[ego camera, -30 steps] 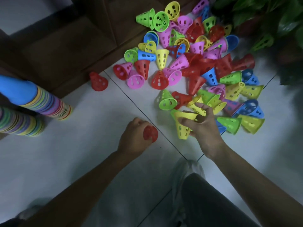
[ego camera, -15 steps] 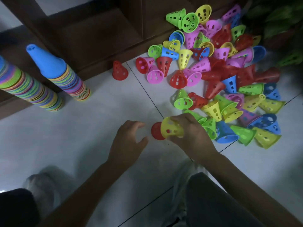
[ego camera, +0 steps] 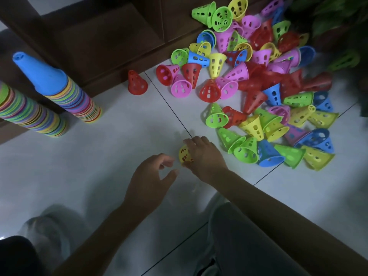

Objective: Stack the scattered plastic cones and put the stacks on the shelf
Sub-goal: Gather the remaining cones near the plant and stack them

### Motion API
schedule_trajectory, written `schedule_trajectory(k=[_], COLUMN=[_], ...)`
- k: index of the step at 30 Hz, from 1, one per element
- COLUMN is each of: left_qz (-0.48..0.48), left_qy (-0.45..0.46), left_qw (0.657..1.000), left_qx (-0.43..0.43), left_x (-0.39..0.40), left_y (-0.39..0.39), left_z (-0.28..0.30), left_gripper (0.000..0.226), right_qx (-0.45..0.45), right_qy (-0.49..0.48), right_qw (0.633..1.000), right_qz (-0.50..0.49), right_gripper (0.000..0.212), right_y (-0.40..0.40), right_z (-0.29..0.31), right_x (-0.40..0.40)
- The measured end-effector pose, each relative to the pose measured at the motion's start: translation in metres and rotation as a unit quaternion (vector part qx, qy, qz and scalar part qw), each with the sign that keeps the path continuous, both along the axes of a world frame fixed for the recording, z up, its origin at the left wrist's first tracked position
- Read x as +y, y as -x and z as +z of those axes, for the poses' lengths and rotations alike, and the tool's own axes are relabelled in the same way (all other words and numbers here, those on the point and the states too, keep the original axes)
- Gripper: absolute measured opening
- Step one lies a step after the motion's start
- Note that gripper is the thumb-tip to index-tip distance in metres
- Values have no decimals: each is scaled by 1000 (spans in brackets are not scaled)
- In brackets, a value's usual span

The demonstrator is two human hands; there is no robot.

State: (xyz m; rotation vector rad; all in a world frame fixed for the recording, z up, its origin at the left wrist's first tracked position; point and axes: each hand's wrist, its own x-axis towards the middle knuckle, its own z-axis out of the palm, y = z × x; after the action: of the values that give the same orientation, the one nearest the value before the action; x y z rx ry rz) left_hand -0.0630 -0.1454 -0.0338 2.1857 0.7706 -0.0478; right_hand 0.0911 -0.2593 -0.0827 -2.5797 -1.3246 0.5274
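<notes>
A heap of perforated plastic cones (ego camera: 256,86) in red, pink, green, yellow and blue lies scattered on the white tiled floor at the upper right. My right hand (ego camera: 205,156) grips a yellow cone (ego camera: 184,154) that sits over a red one, whose colour shows through the holes. My left hand (ego camera: 151,176) hovers just left of it, fingers loosely spread, holding nothing. Two tall stacks stand at the left: one topped with a blue cone (ego camera: 59,86), one multicoloured (ego camera: 25,110) cut by the frame edge.
A dark wooden shelf unit (ego camera: 111,36) runs along the back. A single red cone (ego camera: 136,83) stands apart near its base. Green plant leaves (ego camera: 328,14) fill the top right corner. My knee and shoes show at the bottom.
My right hand carried a yellow cone from the heap and pushed it over the red cone. My left hand let go of the red cone and drew back a little.
</notes>
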Motion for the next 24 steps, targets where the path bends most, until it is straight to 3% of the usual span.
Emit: schedule_trajectory(k=[2, 5, 9, 12, 16, 24], left_qz=[-3, -9, -10, -18, -9, -19], left_qy=[4, 21, 35, 45, 73, 86], left_qw=[1000, 1000, 999, 999, 997, 996], left_qx=[-3, -7, -7, 1, 4, 11], left_x=[-3, -8, -14, -20, -27, -31], left_y=[-1, -2, -2, -1, -1, -7], left_z=[-2, -4, -8, -11, -10, 0], left_gripper=[21, 20, 20, 20, 18, 17], right_qx=[3, -61, -124, -90, 14, 74], right_qy=[-64, -151, -120, -54, -4, 8], right_qw=[997, 977, 944, 931, 930, 915], right_qz=[-43, -135, -280, -351, -367, -396], right_gripper=[57, 43, 48, 65, 79, 94], right_y=[2, -3, -22, -34, -43, -48], right_z=[5, 17, 23, 16, 5, -12], right_x=[-7, -29, -70, -89, -89, -80])
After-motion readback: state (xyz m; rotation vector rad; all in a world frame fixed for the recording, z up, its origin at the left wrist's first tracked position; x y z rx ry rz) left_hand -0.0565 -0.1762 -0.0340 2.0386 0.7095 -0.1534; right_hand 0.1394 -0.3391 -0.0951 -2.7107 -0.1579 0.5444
